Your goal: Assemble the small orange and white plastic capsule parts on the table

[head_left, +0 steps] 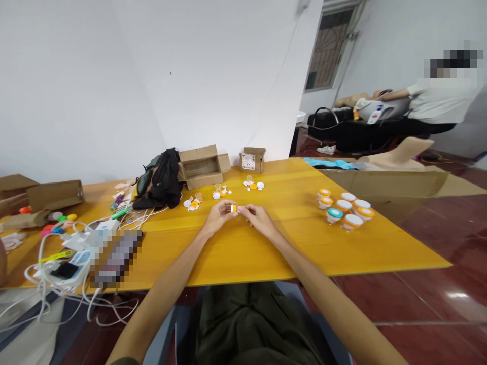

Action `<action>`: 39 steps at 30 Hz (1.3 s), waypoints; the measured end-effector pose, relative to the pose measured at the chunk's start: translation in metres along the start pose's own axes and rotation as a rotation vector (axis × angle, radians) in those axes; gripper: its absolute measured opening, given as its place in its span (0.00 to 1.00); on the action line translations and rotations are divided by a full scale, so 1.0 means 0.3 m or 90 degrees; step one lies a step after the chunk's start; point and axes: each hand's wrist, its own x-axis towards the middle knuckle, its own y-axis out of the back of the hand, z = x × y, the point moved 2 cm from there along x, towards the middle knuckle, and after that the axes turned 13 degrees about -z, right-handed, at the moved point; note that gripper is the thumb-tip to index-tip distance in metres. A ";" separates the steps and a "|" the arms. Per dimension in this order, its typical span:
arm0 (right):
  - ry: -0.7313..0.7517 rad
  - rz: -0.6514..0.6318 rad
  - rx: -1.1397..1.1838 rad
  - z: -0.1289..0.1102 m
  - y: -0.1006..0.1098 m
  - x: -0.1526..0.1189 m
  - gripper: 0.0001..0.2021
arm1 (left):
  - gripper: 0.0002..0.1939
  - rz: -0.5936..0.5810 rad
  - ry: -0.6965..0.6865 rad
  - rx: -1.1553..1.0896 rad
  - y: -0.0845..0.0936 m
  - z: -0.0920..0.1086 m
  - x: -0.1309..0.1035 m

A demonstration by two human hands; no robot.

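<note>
Between my two hands, above the middle of the table, is a small clear jar with an orange-and-white lid [233, 208], tipped on its side. My left hand [218, 217] is closed round the jar's body. The fingers of my right hand [259, 219] are pinched at the lid end. Just beyond lie small piles of loose white and orange lid parts: one pile [194, 204] to the left, another [217, 195] in the middle, and a third [253, 186] farther right. Clear cups stand beside these piles.
Several lidded jars [344, 205] stand together at the right, one with a teal lid [335, 213]. Cardboard boxes [203, 170] and a black bag [167, 177] sit at the back. Tangled white cables [41, 274] and a phone [117, 258] lie left. A person [441, 101] sits far right.
</note>
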 end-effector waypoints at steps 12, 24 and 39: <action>-0.013 0.016 0.033 -0.002 0.000 -0.002 0.25 | 0.21 -0.006 -0.005 0.008 0.004 -0.010 0.001; -0.026 -0.004 0.064 -0.008 0.000 -0.004 0.25 | 0.22 -0.005 0.000 0.004 0.000 -0.011 0.001; -0.029 -0.017 0.071 -0.005 0.001 -0.002 0.25 | 0.22 -0.009 0.002 -0.003 -0.003 -0.006 0.000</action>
